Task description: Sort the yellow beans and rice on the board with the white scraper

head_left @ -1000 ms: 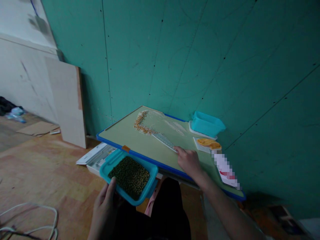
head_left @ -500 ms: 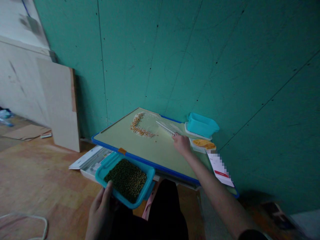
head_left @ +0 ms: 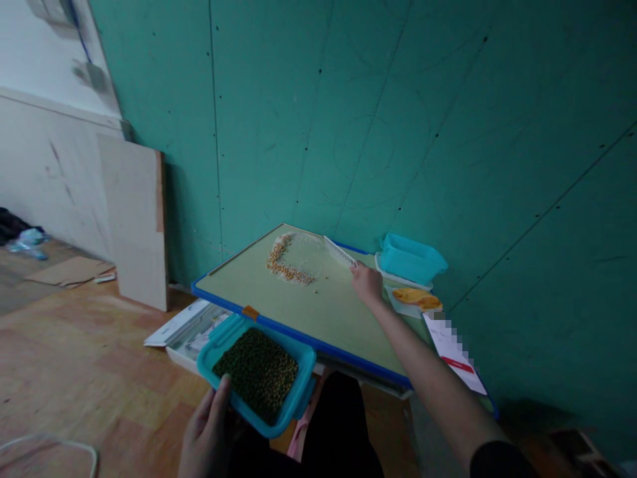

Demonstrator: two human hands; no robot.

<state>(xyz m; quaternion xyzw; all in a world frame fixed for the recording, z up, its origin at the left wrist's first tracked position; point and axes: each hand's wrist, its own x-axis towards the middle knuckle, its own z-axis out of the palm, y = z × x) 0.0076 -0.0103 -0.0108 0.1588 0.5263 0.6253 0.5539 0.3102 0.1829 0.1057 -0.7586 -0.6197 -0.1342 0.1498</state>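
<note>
My left hand [head_left: 206, 428] grips the near corner of a teal box of green beans [head_left: 259, 365], held just off the near edge of the low blue-rimmed table [head_left: 298, 335]. Far across the table, my right hand [head_left: 367, 282] is closed on a white flat card [head_left: 339, 251], its edge resting on the surface. A curved pile of yellow beans and white grains [head_left: 288, 259] lies to the left of the card.
An empty teal box [head_left: 412, 257] on a white lid and a lid with yellow grains [head_left: 417, 299] sit at the table's right by the green wall. A white paper [head_left: 455, 352] lies at the right edge. White trays [head_left: 186, 325] rest on the wooden floor.
My right hand has reached farther across the table with the card, from the middle to the far side beside the pile. The scattered grains there are now gathered towards the pile.
</note>
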